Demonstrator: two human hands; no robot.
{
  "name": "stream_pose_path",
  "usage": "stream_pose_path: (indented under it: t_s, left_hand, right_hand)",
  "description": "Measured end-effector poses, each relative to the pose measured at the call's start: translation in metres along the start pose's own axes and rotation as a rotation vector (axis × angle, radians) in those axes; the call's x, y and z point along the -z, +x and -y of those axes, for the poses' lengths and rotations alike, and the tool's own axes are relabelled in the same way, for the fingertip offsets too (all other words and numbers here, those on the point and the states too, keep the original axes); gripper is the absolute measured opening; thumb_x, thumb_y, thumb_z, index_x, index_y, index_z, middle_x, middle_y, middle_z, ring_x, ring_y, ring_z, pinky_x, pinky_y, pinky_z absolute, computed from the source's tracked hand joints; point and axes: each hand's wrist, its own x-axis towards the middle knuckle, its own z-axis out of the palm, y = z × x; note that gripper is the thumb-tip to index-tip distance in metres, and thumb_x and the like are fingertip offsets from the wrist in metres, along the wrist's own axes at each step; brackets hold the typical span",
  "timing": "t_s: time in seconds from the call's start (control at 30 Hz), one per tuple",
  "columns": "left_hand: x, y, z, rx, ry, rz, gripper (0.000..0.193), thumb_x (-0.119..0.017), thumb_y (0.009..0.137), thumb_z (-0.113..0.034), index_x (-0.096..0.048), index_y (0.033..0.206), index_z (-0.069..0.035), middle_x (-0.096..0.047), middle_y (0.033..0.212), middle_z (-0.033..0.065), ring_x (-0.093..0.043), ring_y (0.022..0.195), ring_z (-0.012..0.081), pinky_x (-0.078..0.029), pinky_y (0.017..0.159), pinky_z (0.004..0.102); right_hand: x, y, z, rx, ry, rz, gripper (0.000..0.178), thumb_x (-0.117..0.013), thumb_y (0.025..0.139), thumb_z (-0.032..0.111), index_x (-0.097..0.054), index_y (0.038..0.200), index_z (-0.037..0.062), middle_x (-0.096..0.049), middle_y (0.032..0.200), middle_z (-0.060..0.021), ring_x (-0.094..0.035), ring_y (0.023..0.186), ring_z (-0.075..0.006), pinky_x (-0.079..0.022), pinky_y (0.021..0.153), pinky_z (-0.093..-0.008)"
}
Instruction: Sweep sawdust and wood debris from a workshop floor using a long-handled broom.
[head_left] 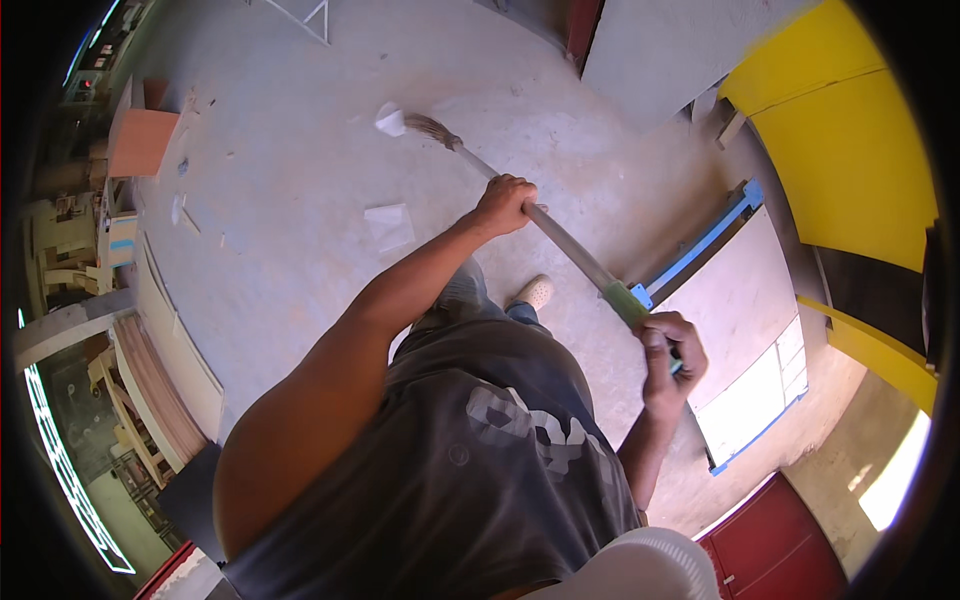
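A long-handled broom [570, 245] slants across in front of me, its grey pole running from far left to near right. My left hand [505, 205] is wrapped round the pole at about its middle. Round the green grip [626, 304] at the near end, my right hand [672, 360] is closed. The brown bristles [432, 128] rest at the floor and touch or nearly touch a crumpled white scrap [390, 120]. A flat whitish sheet [388, 227] lies on the floor nearer my feet.
Right of me stands a pale panel with a blue edge [705, 235], with a yellow panel [840, 130] beyond. Boards [160, 380] and an orange-brown box [143, 142] line the left side. Small debris [182, 212] dots the concrete floor [290, 180]. My shoe [537, 291] shows below the pole.
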Motion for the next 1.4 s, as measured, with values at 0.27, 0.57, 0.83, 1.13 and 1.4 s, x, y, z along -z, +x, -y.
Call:
stream_pose_path:
  t_s: [0.27,0.57,0.83,1.13,1.4]
  left_hand:
    - [0.044,0.100,-0.128,-0.380,-0.186,-0.061,0.040,-0.074,0.077,-0.037,-0.052,0.055,-0.012,-0.055,0.054,0.0083,-0.058,0.062,0.0310,-0.042,0.075,0.0423]
    - [0.000,0.167,0.020,-0.163,-0.313,0.008,0.012,-0.066,0.070,-0.019,-0.057,0.070,-0.012,-0.062,0.074,0.0063,-0.063,0.082,0.0306,-0.046,0.073,0.0475]
    - [0.107,0.002,0.271,0.144,-0.161,-0.060,0.019,-0.072,0.071,-0.012,-0.054,0.068,-0.005,-0.058,0.072,0.0148,-0.059,0.075,0.0369,-0.046,0.069,0.0461]
    - [0.249,0.042,0.333,0.152,0.105,-0.394,0.013,-0.071,0.074,-0.009,-0.058,0.075,-0.006,-0.062,0.077,0.0115,-0.060,0.079,0.0321,-0.046,0.077,0.0420]
    - [0.245,0.212,0.184,-0.198,-0.288,-0.453,0.010,-0.063,0.064,-0.009,-0.053,0.062,-0.009,-0.056,0.066,0.0081,-0.059,0.071,0.0313,-0.046,0.069,0.0440]
  right_hand:
    - [0.109,0.026,0.107,0.563,0.027,-0.183,0.021,-0.052,0.093,0.019,-0.056,0.091,-0.0014,-0.047,0.066,-0.0048,-0.042,0.058,-0.0112,-0.032,0.052,-0.0269]
    - [-0.102,0.122,0.080,0.357,-0.377,0.081,0.013,-0.051,0.083,-0.003,-0.061,0.092,-0.0033,-0.060,0.072,-0.0113,-0.052,0.060,-0.0160,-0.038,0.056,-0.0278]
    - [-0.268,0.203,0.018,0.019,-0.081,0.720,0.027,-0.055,0.074,-0.013,-0.067,0.095,0.0001,-0.069,0.090,-0.0133,-0.067,0.082,-0.0249,-0.051,0.073,-0.0322]
    - [-0.332,0.263,0.051,0.038,0.015,0.648,0.026,-0.051,0.078,-0.014,-0.067,0.094,-0.0011,-0.067,0.096,-0.0125,-0.063,0.092,-0.0212,-0.047,0.081,-0.0309]
    - [-0.244,0.276,0.157,0.595,-0.175,0.204,0.016,-0.052,0.091,0.014,-0.055,0.096,-0.0009,-0.051,0.062,-0.0073,-0.041,0.055,-0.0100,-0.032,0.052,-0.0261]
